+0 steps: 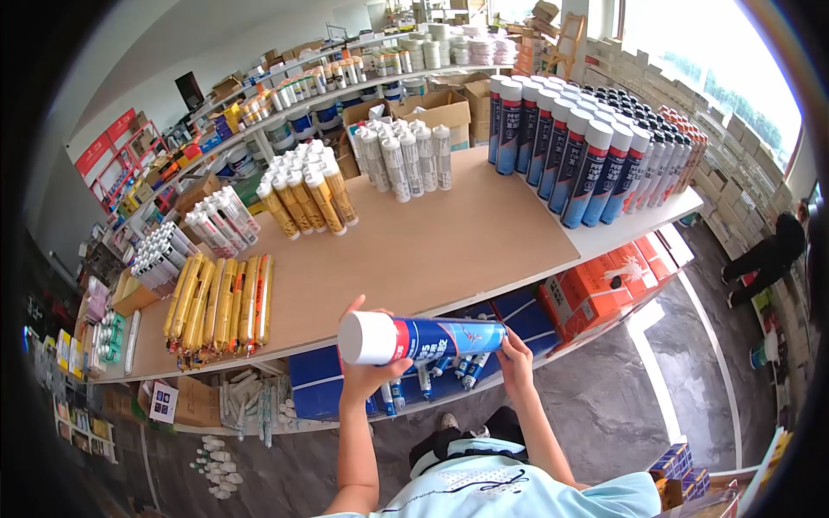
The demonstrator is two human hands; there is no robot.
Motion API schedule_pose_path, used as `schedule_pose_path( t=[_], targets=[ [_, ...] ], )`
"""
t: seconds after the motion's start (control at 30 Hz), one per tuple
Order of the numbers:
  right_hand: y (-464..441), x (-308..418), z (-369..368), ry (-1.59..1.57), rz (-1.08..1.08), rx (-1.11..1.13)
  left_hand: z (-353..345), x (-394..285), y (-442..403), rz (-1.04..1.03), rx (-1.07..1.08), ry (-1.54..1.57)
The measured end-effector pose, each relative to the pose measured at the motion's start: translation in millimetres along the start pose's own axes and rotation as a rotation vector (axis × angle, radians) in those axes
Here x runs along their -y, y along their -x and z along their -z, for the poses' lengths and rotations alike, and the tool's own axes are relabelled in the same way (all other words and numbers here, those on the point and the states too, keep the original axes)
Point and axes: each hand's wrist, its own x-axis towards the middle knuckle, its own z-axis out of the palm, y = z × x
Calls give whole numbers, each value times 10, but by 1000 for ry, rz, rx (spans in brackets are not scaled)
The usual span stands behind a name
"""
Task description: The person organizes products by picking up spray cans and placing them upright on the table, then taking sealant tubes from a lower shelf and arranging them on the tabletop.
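Observation:
A blue can with a white cap (449, 338) lies sideways between my two hands, above the front edge of the brown tabletop (414, 250). My left hand (371, 371) is wrapped round its capped end, partly hidden behind it. The fingers of my right hand (516, 363) grip the other end. On the table at the right, blue cans with white caps (574, 164) stand upright in close rows. Yellow tubes (306, 194) and white-grey tubes (401, 160) stand farther back, and yellow sausage packs (223, 302) lie at the left.
Below the table are orange cartons (596, 289), blue boxes (319, 384) and loose tubes. Long shelves (268, 121) of tubes and buckets run behind. Small boxes (725, 190) line the window wall. A person in dark clothes (768, 250) is at the far right.

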Motion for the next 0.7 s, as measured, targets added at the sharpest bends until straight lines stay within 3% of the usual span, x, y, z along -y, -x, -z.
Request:
schedule_pose_path(
  t=[0.07, 0.13, 0.3, 0.57, 0.7],
  targets=[
    [-63, 16, 47, -39, -10, 7, -277, 76, -161, 68, 5, 142],
    [-139, 71, 45, -68, -15, -33, -410, 179, -300, 148, 108, 61],
    [-515, 178, 178, -127, 27, -17, -909, 353, -525, 269, 86, 117],
    [-1332, 568, 518, -141, -117, 33, -1743, 857, -1005, 127, 204, -64],
    [-1720, 944, 525, -124, -148, 41, -2169, 864, -1324, 91, 114, -70]
  ],
)
